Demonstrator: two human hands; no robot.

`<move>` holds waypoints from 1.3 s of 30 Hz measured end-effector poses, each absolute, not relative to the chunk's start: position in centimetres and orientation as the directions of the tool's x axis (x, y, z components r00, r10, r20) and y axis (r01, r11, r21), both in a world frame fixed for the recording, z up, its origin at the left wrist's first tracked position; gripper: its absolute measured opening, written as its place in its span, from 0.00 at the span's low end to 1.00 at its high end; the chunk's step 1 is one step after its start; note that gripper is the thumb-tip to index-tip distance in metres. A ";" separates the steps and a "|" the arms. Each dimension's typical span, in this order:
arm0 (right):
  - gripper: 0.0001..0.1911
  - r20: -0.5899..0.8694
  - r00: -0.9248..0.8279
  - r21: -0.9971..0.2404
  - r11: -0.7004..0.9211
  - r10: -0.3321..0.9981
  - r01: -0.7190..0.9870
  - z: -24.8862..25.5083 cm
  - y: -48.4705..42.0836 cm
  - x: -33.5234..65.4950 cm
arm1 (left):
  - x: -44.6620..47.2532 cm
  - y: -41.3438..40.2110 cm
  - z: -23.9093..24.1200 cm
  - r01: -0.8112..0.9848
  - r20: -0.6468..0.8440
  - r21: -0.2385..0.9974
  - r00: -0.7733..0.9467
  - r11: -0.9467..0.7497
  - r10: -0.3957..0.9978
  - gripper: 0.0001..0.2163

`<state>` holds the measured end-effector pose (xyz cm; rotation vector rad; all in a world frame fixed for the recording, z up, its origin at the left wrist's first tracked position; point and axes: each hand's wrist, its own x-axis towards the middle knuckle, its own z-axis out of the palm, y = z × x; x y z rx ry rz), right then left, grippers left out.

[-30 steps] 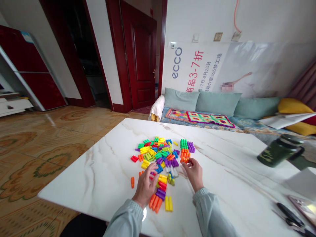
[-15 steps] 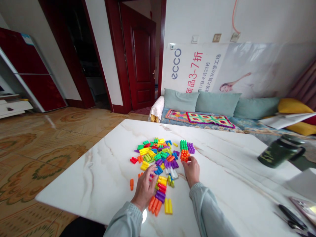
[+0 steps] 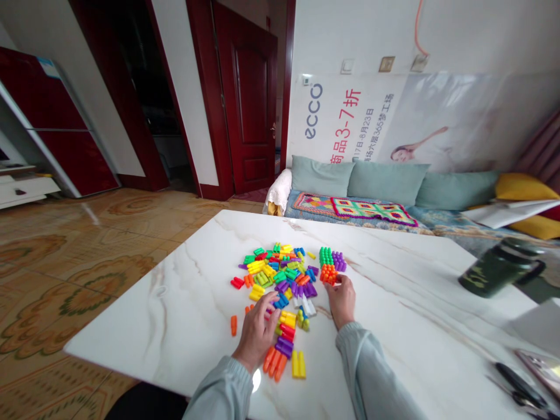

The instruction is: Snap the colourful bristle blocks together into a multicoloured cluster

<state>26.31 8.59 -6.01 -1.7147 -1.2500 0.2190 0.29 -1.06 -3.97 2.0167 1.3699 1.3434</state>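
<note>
My right hand [image 3: 342, 300] has its fingertips closed on the near edge of an orange block group [image 3: 328, 274] made of rounded pegs. That group stands upright against a green group [image 3: 325, 256] and a purple group [image 3: 339, 261]. At the near left of the pile, my left hand [image 3: 257, 332] hovers with thumb and fingers curved and apart, partly hiding blocks beneath. Loose colourful plastic blocks [image 3: 280, 271] lie heaped between the hands. Closer to me is a row with yellow, red, purple and orange blocks [image 3: 275, 364], with a yellow block [image 3: 298, 364] beside it.
The white marbled table [image 3: 175, 315] carries a dark green lidded mug [image 3: 499, 271] at right. Scissors [image 3: 518, 385] and a phone-like flat item [image 3: 540, 367] lie at the right front. A sofa with cushions [image 3: 387, 182] stands behind the table's far edge.
Almost nothing differs. The camera view has shifted slightly; both hands stay at the same spots among the blocks.
</note>
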 end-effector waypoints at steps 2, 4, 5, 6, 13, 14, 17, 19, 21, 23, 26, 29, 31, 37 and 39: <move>0.25 0.370 0.455 -0.772 -0.004 0.810 0.635 -6.0 8.6 26.3 | 0.3 -1.0 -4.1 0.521 0.501 0.715 0.083 -0.466 0.861 0.16; 0.24 0.371 0.456 -0.773 -0.002 0.809 0.634 -6.0 8.6 26.3 | 0.3 -1.0 -4.2 0.520 0.497 0.717 0.086 -0.465 0.863 0.16; 0.24 0.373 0.458 -0.774 -0.002 0.807 0.633 -6.0 8.5 26.3 | 0.3 -1.0 -4.2 0.519 0.496 0.717 0.087 -0.465 0.864 0.17; 0.24 0.376 0.463 -0.775 -0.001 0.802 0.631 -6.0 8.5 26.2 | 0.2 -1.0 -4.2 0.519 0.495 0.718 0.088 -0.464 0.864 0.17; 0.35 0.393 0.472 -0.707 -0.069 0.789 0.704 -5.5 8.5 25.3 | 0.2 -1.0 -3.9 0.517 0.505 0.713 0.088 -0.473 0.858 0.17; 0.36 0.382 0.471 -0.697 -0.087 0.795 0.712 -5.3 8.6 25.2 | 0.3 -1.0 -3.9 0.517 0.505 0.714 0.087 -0.472 0.859 0.16; 0.38 0.379 0.475 -0.700 -0.090 0.794 0.709 -5.0 9.2 24.7 | 0.3 -1.0 -3.7 0.516 0.505 0.717 0.080 -0.469 0.859 0.16; 0.37 0.382 0.480 -0.711 -0.081 0.789 0.699 -4.9 9.6 24.5 | 0.4 -1.0 -3.5 0.514 0.506 0.721 0.069 -0.465 0.860 0.16; 0.36 0.364 0.487 -0.714 -0.098 0.794 0.693 -4.8 9.9 24.3 | 0.4 -1.1 -3.4 0.513 0.504 0.724 0.061 -0.460 0.861 0.16; 0.35 0.343 0.490 -0.711 -0.120 0.801 0.693 -4.7 10.0 24.2 | 0.4 -1.1 -3.3 0.516 0.498 0.726 0.060 -0.454 0.865 0.16; 0.35 0.340 0.487 -0.719 -0.112 0.805 0.686 -4.5 9.8 24.2 | 0.4 -1.1 -3.2 0.521 0.484 0.727 0.071 -0.447 0.872 0.16; 0.37 0.330 0.482 -0.724 -0.110 0.811 0.681 -4.3 9.3 24.2 | 0.4 -1.1 -3.3 0.527 0.481 0.724 0.076 -0.445 0.873 0.16; 0.39 0.333 0.483 -0.723 -0.110 0.810 0.682 -4.2 8.8 24.2 | 0.4 -1.1 -3.3 0.530 0.487 0.719 0.077 -0.450 0.870 0.15; 0.38 0.373 0.475 -0.772 -0.017 0.797 0.635 -4.3 5.3 24.0 | 0.6 -1.0 -3.3 0.530 0.501 0.714 0.069 -0.457 0.863 0.15; 0.34 0.349 0.433 -0.794 0.017 0.831 0.608 -4.6 3.3 23.8 | 0.6 -1.1 -3.2 0.527 0.505 0.715 0.064 -0.459 0.861 0.15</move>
